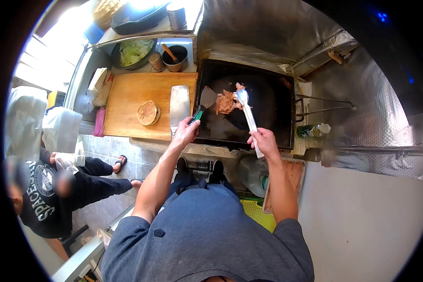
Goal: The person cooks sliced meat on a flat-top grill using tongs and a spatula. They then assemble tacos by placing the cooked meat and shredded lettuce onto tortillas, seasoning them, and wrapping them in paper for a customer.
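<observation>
The black griddle (263,117) lies just ahead of both my hands, and the wooden cutting board (131,101) sits on the surface off to the left of my left hand. On that board, just beyond my left hand, a broad cleaver (179,105) lies flat, and further left of it rests a round flatbread (148,113). My right hand (264,141) is closed around the near end of a pair of metal tongs (248,115), which reach forward and to the left from it, their tips touching the heap of chopped meat (226,101) in the middle of the griddle. My left hand (187,131) is wrapped around the green handle of a scraper (206,98), whose metal blade stands on the griddle just beside the meat, on its left side. Past the board, well beyond my left hand, a bowl of shredded cabbage (134,50) stands next to two small pots (169,58).
</observation>
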A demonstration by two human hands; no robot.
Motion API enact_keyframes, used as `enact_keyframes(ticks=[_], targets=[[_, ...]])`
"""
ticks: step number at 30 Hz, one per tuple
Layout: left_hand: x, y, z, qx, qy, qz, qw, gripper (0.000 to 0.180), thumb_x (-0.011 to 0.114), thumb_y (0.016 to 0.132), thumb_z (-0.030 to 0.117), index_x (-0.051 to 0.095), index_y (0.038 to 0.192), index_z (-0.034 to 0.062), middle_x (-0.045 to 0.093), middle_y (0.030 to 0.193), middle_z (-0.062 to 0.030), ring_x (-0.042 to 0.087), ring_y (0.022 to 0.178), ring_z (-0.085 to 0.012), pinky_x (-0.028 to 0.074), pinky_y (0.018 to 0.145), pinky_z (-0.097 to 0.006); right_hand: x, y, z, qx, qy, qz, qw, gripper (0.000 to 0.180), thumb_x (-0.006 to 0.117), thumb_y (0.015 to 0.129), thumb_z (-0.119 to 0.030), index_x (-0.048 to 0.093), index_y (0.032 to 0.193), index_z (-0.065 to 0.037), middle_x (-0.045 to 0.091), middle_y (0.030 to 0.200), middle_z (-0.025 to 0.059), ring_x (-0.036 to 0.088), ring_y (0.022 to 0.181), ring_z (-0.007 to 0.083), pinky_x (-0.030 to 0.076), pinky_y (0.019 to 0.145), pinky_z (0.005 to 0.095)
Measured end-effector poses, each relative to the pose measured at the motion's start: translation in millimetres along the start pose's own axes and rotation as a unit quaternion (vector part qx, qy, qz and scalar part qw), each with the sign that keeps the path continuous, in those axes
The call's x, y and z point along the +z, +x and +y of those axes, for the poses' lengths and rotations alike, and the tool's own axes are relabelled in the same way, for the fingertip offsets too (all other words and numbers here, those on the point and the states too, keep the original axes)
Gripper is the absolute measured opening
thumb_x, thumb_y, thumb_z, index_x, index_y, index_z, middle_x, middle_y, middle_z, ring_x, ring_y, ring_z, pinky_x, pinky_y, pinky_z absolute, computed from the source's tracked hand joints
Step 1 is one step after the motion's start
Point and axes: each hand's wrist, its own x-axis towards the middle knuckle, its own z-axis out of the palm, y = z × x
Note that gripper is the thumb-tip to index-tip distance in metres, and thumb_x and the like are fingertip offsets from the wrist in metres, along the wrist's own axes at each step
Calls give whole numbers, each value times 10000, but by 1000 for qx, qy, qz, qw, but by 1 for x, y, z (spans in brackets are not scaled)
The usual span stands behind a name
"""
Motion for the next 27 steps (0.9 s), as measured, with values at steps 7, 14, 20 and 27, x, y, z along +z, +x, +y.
enact_keyframes(ticks=[7,14,20,27], targets=[[18,4,5,-26,30,-9,999,246,641,1045,289,590,991,55,558,665,-11,487,491,-108,365,440,-278,32,23,19,8,-78,24,997,281,600,969,-199,696,872,46,730,708,110,663,556,149,547,562,321],[27,8,5,-1,10,-22,1000,236,646,1031,290,596,993,63,566,657,-16,487,488,-113,368,441,-284,-17,2,47,-10,-288,104,952,259,603,1003,-195,685,867,9,713,705,77,635,548,125,516,546,294],[29,13,15,-14,84,0,996,235,641,1015,301,602,1004,69,560,646,-10,488,500,-113,372,452,-286,-1,-10,4,-22,-59,11,998,234,604,1017,-148,672,859,10,712,712,72,607,527,106,492,510,287],[28,10,17,3,22,6,1000,227,636,1023,289,609,1018,64,557,655,-5,482,500,-113,366,452,-291,33,29,31,15,-92,-9,996,235,608,999,-164,690,877,20,717,715,87,616,527,118,502,519,290]])
